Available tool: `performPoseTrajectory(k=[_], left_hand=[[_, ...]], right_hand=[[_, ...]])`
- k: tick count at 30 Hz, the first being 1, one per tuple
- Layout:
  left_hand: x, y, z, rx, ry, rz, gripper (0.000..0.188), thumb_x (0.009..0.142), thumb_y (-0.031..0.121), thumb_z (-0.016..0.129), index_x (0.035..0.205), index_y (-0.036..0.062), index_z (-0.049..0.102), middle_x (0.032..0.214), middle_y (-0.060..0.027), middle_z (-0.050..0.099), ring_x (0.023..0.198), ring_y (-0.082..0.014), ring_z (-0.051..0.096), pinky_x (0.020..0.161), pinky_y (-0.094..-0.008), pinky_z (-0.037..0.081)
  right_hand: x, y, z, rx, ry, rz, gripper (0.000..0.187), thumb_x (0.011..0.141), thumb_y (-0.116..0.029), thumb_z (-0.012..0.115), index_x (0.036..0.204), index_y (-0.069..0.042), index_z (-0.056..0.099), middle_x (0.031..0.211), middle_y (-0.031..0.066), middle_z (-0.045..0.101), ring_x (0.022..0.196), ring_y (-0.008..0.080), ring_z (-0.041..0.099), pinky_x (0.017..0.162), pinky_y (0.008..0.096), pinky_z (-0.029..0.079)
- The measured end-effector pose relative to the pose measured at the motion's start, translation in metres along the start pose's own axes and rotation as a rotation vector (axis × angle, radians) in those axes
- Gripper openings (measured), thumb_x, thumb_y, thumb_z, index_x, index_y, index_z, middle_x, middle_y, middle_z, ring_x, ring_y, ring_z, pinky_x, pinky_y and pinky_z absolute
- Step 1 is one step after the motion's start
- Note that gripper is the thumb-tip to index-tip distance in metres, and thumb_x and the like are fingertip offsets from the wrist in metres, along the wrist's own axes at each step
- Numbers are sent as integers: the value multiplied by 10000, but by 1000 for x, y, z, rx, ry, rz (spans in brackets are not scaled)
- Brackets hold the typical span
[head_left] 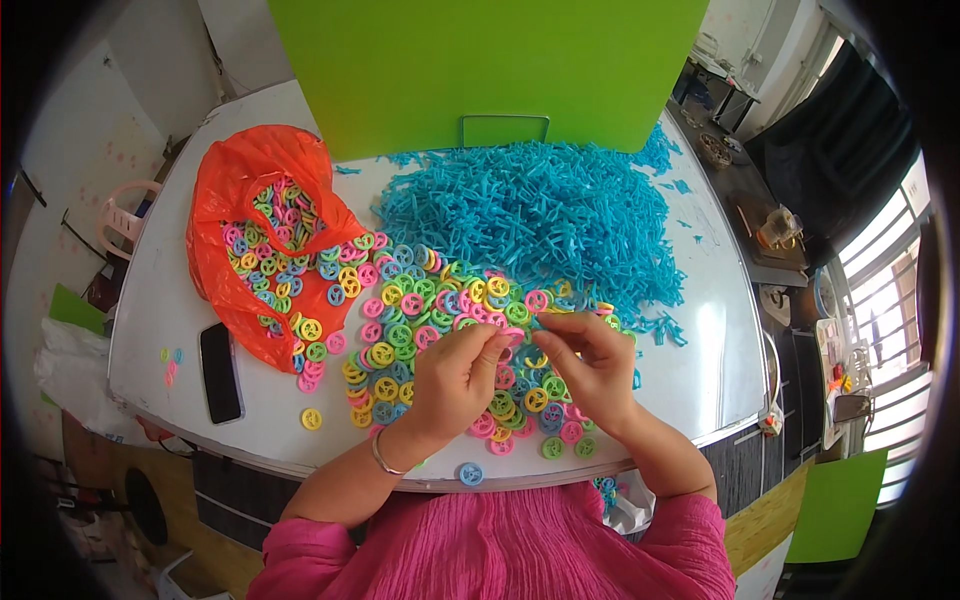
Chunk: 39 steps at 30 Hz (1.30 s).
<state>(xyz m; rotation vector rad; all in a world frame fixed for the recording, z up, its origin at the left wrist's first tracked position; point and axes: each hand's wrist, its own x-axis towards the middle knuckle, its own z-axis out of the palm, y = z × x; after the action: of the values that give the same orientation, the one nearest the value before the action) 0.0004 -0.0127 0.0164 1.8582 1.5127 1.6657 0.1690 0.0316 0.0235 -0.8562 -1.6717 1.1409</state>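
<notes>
My left hand [455,380] pinches a pink plastic wheel [514,336] between thumb and fingers. Close beside it, my right hand [592,370] has its thumb and forefinger pressed together on a small blue plastic piece [537,324], mostly hidden by the fingers. Both hands hover over a spread of small spoked wheels [400,334] in pink, yellow, green and blue. Beyond them lies a large heap of blue plastic pieces [530,205]. A single blue wheel [471,474] rests at the table's near edge.
An open red plastic bag [215,250] on the left spills more wheels. A dark phone [221,373] lies near it on the white table [680,390]. At the back stands a green board [480,60] with a wire handle. Several tiny coloured pieces [171,368] lie far left.
</notes>
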Motion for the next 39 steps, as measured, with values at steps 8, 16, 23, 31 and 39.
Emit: performPoseTrajectory(k=[8, 16, 23, 31, 39], left_hand=[[-1, 1, 2, -11, -23, 2, 144, 923, 120, 612, 810, 32, 603, 588, -87, 548, 491, -219, 536, 464, -331, 389], [-3, 7, 1, -90, -86, -187, 260, 940, 120, 594, 712, 17, 525, 529, -94, 472, 426, -192, 414, 431, -319, 306], [-4, 5, 1, -59, -77, -157, 225, 932, 90, 605, 735, -8, 554, 532, -40, 431, 489, -65, 353, 438, -266, 295], [-3, -3, 1, -119, -126, -310, 235, 958, 136, 576, 759, 10, 577, 538, -10, 491, 503, -36, 426, 445, -246, 327], [2, -4, -2, -375, -203, -519, 301, 1000, 244, 514, 832, 9, 599, 628, 31, 555, 523, -21, 439, 458, -216, 341]], right_hand=[[3, 0, -1, -187, -28, -191, 164, 849, 21, 671, 1012, 23, 680, 870, 93, 696, 749, 109, 652, 631, 225, 505], [-1, 12, -1, -321, -79, -376, 271, 794, 65, 658, 1061, 26, 650, 845, 129, 679, 686, 202, 674, 565, 292, 532], [4, 10, -4, -617, -164, -645, 381, 722, 114, 636, 1092, 31, 609, 878, 149, 657, 704, 257, 664, 562, 319, 536], [-1, 18, 2, -635, -110, -671, 391, 699, 108, 591, 1078, 13, 597, 949, 139, 654, 762, 268, 672, 603, 339, 548], [7, 8, 1, -331, -180, -372, 244, 789, 56, 690, 1016, -19, 639, 865, 135, 675, 735, 244, 674, 606, 300, 536]])
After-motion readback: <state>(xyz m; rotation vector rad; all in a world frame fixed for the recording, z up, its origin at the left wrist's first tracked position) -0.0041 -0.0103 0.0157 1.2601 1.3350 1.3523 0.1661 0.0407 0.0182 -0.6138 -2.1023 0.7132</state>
